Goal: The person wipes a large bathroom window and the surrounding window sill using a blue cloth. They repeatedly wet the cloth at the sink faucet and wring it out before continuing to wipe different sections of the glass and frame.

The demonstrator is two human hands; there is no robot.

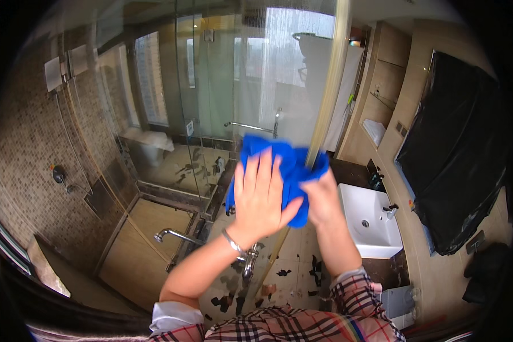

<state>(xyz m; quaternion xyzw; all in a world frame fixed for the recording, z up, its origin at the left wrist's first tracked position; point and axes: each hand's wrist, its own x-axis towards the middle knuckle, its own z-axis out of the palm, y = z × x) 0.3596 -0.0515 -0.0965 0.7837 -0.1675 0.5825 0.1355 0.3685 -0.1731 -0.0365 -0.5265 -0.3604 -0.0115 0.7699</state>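
A bright blue cloth is spread against a glass panel in front of me, blurred at its edges. My left hand lies flat on the cloth with its fingers extended, pressing it to the glass. At the panel's right edge my right hand grips another part of the cloth, which wraps around the pale edge strip. Some of the right fingers are hidden by blue fabric. Water streaks or film show on the upper glass, along with a reflection.
A chrome faucet handle sits below my left wrist. To the right stands a white washbasin, with dark bottles beside it. Black plastic sheeting covers part of the right wall. Dark scraps litter the tiled floor.
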